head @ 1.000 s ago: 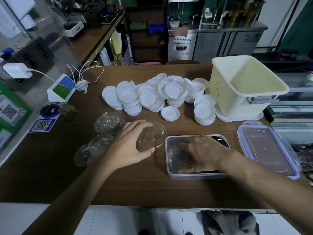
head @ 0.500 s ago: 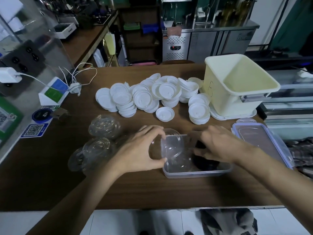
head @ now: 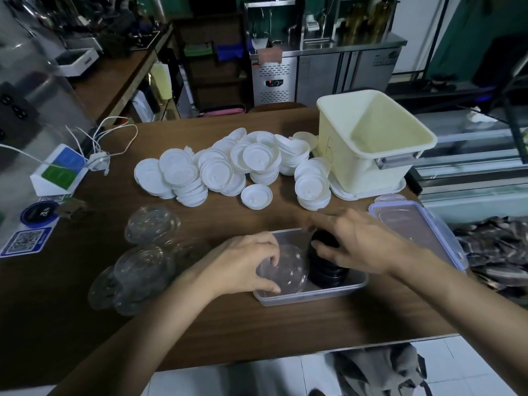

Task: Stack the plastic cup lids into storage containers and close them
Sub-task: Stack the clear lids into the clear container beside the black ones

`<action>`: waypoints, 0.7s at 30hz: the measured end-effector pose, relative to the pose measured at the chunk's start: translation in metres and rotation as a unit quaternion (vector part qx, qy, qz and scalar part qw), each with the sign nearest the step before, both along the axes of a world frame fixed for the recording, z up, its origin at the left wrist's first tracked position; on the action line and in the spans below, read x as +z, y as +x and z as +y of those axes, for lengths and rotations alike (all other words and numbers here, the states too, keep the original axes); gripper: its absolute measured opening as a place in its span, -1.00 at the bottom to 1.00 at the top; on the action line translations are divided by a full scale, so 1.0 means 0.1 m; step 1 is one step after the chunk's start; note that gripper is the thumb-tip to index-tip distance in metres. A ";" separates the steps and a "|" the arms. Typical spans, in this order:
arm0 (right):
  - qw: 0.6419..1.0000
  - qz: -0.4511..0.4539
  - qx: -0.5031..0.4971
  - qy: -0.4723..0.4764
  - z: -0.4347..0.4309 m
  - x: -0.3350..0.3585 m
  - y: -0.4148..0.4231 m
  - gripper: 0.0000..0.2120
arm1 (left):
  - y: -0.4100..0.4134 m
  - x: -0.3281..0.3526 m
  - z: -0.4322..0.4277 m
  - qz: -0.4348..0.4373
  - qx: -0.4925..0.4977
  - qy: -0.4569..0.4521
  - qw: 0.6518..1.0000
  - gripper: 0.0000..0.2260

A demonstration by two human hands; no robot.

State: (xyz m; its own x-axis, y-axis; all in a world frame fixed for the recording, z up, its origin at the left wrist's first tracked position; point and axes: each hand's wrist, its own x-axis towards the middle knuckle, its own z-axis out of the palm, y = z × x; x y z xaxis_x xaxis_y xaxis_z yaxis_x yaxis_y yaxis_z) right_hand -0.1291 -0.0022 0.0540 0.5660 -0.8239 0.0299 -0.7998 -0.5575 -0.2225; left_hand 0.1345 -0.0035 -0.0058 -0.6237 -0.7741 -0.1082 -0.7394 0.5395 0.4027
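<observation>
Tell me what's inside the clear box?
In the clear box: a clear lid, gripped by the left hand, and a black lid stack. The right hand holds the stack, hiding its top.

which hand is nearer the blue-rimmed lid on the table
Right. The right hand holds the black lids just left of the blue-rimmed lid; the left hand grips the clear lid farther left.

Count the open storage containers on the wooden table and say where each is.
2. The shallow clear rectangular plastic container sits front centre; the deep cream plastic tub stands back right. No others seem hidden.
</observation>
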 end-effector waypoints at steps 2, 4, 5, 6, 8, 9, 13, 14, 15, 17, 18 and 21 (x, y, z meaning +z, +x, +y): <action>1.000 -0.008 0.001 0.001 -0.02 0.02 0.02 -0.72 | -0.01 0.00 -0.01 -0.021 -0.007 -0.011 1.000 -0.67; 1.000 -0.010 0.005 0.005 -0.05 0.03 0.06 -0.71 | 0.00 0.02 -0.01 -0.018 -0.002 -0.022 1.000 -0.75; 1.000 -0.015 0.008 0.007 -0.05 0.04 0.08 -0.72 | 0.01 0.04 0.00 -0.003 0.004 -0.023 1.000 -0.77; 1.000 -0.021 0.011 0.010 -0.06 0.05 0.12 -0.74 | 0.03 0.07 0.01 0.020 0.010 -0.026 0.999 -0.80; 0.999 -0.027 0.015 0.014 -0.06 0.05 0.20 -0.76 | 0.09 0.12 0.05 0.067 0.017 -0.040 0.997 -0.85; 0.999 -0.026 0.020 0.012 -0.07 0.05 0.26 -0.75 | 0.15 0.14 0.08 0.089 0.022 -0.053 0.994 -0.87; 0.997 -0.027 0.069 0.017 -0.13 0.03 0.58 -0.70 | 0.53 0.17 0.15 0.150 0.098 -0.091 0.980 -0.88; 0.996 -0.026 0.080 0.022 -0.16 0.03 0.69 -0.68 | 0.66 0.17 0.17 0.150 0.119 -0.093 0.977 -0.87; 0.995 -0.023 0.090 0.025 -0.18 0.03 0.81 -0.66 | 0.80 0.17 0.20 0.145 0.140 -0.092 0.975 -0.86; 0.993 -0.022 0.109 0.027 -0.23 0.02 1.04 -0.64 | 1.09 0.14 0.28 0.130 0.183 -0.088 0.971 -0.83; 0.992 -0.021 0.117 0.032 -0.26 0.01 1.16 -0.63 | 1.24 0.12 0.33 0.117 0.206 -0.086 0.968 -0.81; 0.989 -0.003 0.135 0.055 -0.31 -0.02 1.51 -0.61 | 1.63 0.08 0.45 0.093 0.255 -0.071 0.960 -0.72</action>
